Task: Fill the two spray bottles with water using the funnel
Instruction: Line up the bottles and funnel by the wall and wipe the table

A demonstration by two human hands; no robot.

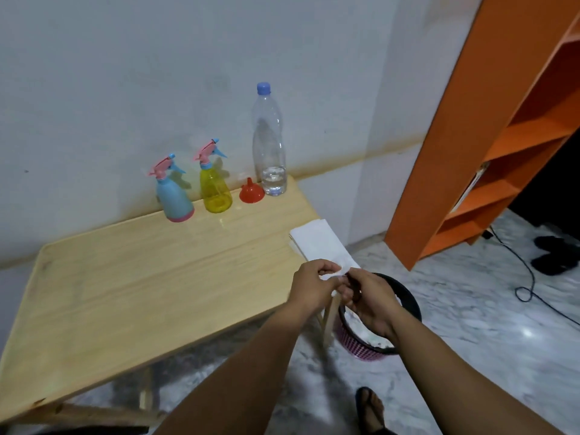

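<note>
Both hands meet just off the table's (141,277) right edge, over the bin (408,296) on the floor: left hand (314,287) and right hand (367,301) each have fingers pressed together, pinching a small bit of white tissue (337,273) betw. them. Rest of the tissue stack (320,243) lies at the right edge, partly overhanging. Task stuff sits well apart, along the back edge by the wall: blue spray bottle (174,196), yellow spray bottle (215,186) just beside it, red funnel (251,191) mouth-down, then the tall water bottle (270,139) near the back right corner, cap on, only a little water at the bottom. Both sprayer heads look screwed on, so filling seems either done or not begun; can't tell which. Risks, prob.: overhanging stack slides off if an arm brushes it; tall near-empty bottle is top-heavy and close to the corner, so a careless reach tips it off or into the funnel; the wet-looking sheen mid-table could make bottles slip. Room: the whole front and left of the table is bare, good for working; right side is tight w/ bin and table leg close below the hands.
</note>
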